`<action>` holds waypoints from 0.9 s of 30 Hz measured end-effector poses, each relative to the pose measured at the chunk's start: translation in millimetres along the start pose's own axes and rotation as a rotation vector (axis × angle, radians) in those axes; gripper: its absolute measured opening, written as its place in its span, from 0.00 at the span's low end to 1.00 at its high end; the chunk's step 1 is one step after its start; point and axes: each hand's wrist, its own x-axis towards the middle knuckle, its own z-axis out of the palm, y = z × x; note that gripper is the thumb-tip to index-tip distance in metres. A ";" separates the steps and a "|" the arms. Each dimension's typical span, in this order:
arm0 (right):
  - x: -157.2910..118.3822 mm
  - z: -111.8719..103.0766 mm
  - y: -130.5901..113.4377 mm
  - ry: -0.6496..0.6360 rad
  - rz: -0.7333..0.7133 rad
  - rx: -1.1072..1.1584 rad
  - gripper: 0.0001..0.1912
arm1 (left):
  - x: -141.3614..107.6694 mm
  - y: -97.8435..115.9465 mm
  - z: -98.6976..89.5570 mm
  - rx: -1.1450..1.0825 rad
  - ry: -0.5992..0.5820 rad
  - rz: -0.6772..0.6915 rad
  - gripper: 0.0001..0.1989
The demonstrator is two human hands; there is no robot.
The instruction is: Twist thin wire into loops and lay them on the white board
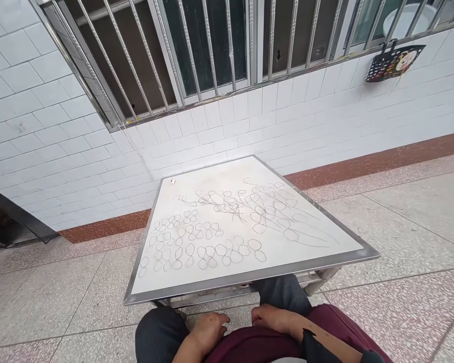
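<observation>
My left hand (211,330) lies over my lap below the table's front edge, its fingers loosely curled and nothing visible in them. Also at my lap, my right hand (271,318) is curled closed, with no object showing. Both hands are apart from the white table (212,174). On its near left part lie rows of thin wires bent into figure-eight loops (211,256). Towards the right and middle, a loose tangle of single wire loops with long tails (265,214) spreads out. Near the far left corner sits a small white and red item (173,181), too small to make out.
The table has a grey metal rim (249,279) and stands against a white tiled wall (219,126). Above it is a barred window (196,50). A patterned dark bag (395,63) hangs at the upper right. Speckled floor slabs (412,242) surround the table.
</observation>
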 end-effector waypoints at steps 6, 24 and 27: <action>-2.3 -1.1 1.8 -0.012 -0.029 -0.015 0.15 | 22.3 -14.7 23.3 -0.056 0.087 -0.092 0.20; -13.9 -23.8 0.4 0.022 -0.142 0.070 0.12 | 25.4 -27.3 -17.2 -0.026 0.247 -0.047 0.15; -17.3 -28.6 2.9 0.027 -0.160 0.074 0.13 | 29.8 -10.2 -18.6 -0.033 0.237 0.028 0.14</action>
